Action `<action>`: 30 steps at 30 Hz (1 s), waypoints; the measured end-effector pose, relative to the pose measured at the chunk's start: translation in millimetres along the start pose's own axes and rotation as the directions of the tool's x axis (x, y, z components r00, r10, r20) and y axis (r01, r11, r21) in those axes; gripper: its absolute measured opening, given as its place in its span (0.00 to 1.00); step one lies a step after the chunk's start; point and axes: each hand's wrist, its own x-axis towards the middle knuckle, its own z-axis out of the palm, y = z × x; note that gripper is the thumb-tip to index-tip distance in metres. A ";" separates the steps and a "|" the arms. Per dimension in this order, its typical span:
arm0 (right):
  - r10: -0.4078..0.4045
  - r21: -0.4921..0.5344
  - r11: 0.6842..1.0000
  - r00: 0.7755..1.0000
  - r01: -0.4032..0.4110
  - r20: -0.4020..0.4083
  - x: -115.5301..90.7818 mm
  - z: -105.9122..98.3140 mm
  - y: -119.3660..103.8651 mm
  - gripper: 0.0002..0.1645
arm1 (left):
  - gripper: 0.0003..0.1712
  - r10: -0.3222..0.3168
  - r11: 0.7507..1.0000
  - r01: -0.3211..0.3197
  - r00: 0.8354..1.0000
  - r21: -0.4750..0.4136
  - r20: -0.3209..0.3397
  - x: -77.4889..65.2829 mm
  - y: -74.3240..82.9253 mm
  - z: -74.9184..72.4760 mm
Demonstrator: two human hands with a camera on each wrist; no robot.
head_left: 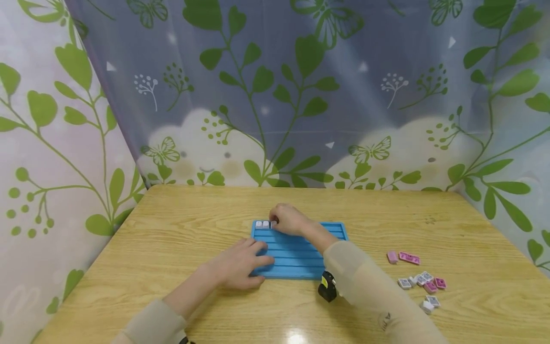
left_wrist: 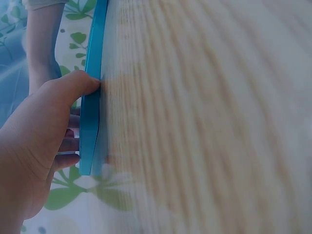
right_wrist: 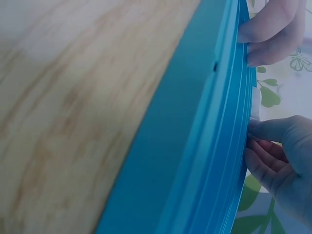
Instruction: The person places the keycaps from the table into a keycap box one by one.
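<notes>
A blue ridged tray (head_left: 296, 260) lies on the table in the head view. Two white keycaps (head_left: 262, 224) sit side by side in its far left corner. Right beside them my right hand (head_left: 291, 220) pinches another white keycap (head_left: 273, 224) at the far row. In the right wrist view the fingertips (right_wrist: 263, 129) of that hand meet at the tray, mostly covering the piece. My left hand (head_left: 240, 265) rests on the tray's near left corner with fingers spread. The left wrist view shows its thumb (left_wrist: 85, 84) against the tray's near edge.
Loose keycaps lie on the table to the right of the tray: a long pink one (head_left: 409, 258), a small pink one (head_left: 392, 257), and several white (head_left: 404, 284) and magenta ones (head_left: 440, 283). A patterned cloth (head_left: 275, 95) hangs behind the wooden table (head_left: 193, 215).
</notes>
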 end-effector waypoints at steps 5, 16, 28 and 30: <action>-0.001 0.003 1.000 1.000 0.001 -0.007 0.6 -0.7 -2.9 0.06 | 0.23 0.011 1.000 -0.011 1.000 0.004 -0.022 -0.1 -1.0 1.5; 0.017 -0.014 1.000 1.000 -0.018 -0.018 0.3 0.1 -5.5 0.06 | 0.23 0.004 1.000 -0.004 1.000 -0.005 -0.009 -0.5 0.1 0.6; 0.049 0.023 0.998 0.998 -0.050 0.048 -5.6 -5.3 -2.7 0.16 | 0.23 0.007 1.000 -0.007 1.000 -0.029 -0.025 0.0 0.1 2.6; 0.059 0.033 0.998 0.996 -0.061 0.073 -8.5 -8.9 -0.9 0.19 | 0.23 0.002 0.999 -0.003 1.000 -0.034 -0.023 -0.1 -0.1 2.1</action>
